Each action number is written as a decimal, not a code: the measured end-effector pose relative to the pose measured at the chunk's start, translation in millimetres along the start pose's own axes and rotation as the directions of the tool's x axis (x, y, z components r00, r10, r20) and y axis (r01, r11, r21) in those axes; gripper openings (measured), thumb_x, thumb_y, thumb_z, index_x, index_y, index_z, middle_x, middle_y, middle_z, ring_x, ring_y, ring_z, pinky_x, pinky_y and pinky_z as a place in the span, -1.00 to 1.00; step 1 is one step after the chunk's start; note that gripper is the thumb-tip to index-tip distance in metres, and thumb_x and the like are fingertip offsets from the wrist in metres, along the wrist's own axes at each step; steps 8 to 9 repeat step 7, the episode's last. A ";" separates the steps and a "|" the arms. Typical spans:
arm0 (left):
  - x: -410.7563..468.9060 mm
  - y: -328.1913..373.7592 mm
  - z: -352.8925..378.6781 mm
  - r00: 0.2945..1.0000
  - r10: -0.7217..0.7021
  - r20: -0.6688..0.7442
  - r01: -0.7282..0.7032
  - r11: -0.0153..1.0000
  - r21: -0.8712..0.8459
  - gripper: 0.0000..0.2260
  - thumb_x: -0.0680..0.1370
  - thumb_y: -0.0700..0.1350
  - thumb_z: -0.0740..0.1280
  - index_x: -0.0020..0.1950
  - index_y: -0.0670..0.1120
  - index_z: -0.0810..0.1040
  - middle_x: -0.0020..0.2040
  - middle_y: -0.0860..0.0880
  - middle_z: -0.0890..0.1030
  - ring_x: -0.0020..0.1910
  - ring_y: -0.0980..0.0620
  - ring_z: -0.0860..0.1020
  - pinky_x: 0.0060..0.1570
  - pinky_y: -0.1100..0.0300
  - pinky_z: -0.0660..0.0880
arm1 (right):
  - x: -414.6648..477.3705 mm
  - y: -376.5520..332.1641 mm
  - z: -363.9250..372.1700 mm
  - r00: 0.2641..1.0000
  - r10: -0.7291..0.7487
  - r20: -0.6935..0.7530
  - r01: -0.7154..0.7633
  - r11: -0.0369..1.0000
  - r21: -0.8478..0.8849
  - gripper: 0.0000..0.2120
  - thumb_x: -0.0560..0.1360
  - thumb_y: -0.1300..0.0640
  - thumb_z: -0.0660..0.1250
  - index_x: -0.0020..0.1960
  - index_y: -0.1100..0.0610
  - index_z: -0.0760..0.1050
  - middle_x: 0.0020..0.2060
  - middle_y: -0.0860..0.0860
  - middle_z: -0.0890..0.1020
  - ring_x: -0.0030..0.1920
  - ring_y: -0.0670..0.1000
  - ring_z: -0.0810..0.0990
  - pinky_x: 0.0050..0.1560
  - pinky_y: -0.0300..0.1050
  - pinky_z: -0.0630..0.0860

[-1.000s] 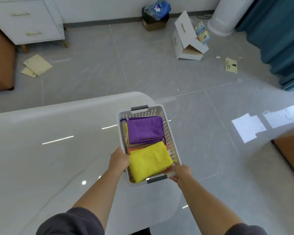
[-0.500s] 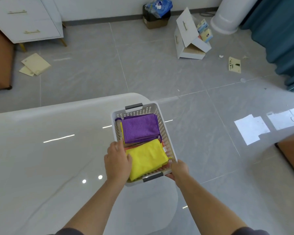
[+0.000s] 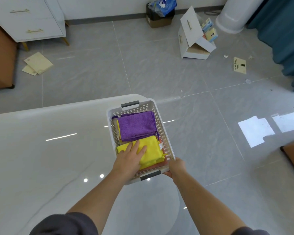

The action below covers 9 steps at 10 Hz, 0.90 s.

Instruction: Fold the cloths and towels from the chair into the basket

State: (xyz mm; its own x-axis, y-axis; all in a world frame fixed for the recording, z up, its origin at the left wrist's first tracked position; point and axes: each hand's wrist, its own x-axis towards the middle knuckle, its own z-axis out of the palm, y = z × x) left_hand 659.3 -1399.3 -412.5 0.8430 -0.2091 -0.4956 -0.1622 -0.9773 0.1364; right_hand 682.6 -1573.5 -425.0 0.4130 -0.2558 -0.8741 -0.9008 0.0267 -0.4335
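Two folded cloths top our white basket [image 3: 165, 138] at the counter [image 3: 41, 158] edge. Our left hand [image 3: 129, 160] has moved from the rim onto the yellow cloth [image 3: 153, 151], fingers [image 3: 139, 150] spread flat, pressing; our right hand [image 3: 176, 167] grips the near corner. Folding looks nearly finished.

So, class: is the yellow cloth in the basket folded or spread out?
Folded: the yellow cloth lies as a compact rectangle inside the basket, under the left hand.

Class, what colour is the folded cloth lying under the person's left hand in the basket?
Bright yellow. The yellow cloth under the left hand shows clearly in the head view.
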 end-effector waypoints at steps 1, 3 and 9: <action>-4.3 5.0 21.6 0.991 0.069 0.112 -0.069 0.998 -0.007 -0.34 0.53 0.34 -0.17 0.53 0.09 -0.26 0.50 -0.13 -0.36 0.51 -0.22 -0.24 0.42 -0.21 -0.04 | -0.7 -0.7 1.2 1.000 0.006 0.000 -0.006 1.000 0.011 -0.78 0.52 0.38 0.13 -0.01 0.22 0.53 -0.06 0.24 0.62 -0.08 0.23 0.64 -0.42 -0.08 0.62; 22.0 8.4 29.5 0.980 -0.012 0.197 0.037 0.992 -0.124 -0.19 0.32 0.44 -0.47 0.51 0.10 -0.32 0.49 -0.12 -0.40 0.47 -0.17 -0.37 0.41 -0.23 -0.26 | 0.4 -1.1 4.8 1.000 0.019 0.004 -0.019 0.998 0.057 -0.78 0.52 0.39 0.15 0.04 0.25 0.53 -0.07 0.24 0.64 -0.15 0.19 0.64 -0.48 -0.15 0.58; -19.5 -4.0 44.3 1.000 -0.021 0.023 0.022 0.999 -0.047 -0.31 0.38 0.37 0.20 0.38 -0.02 0.35 0.38 -0.24 0.42 0.32 -0.29 0.41 0.08 -0.25 0.47 | -25.3 -18.7 -1.3 0.945 -0.294 0.140 0.324 0.799 -0.507 -0.47 0.55 0.13 0.22 0.47 0.13 0.14 0.26 0.14 0.45 0.22 0.15 0.47 0.16 -0.05 0.41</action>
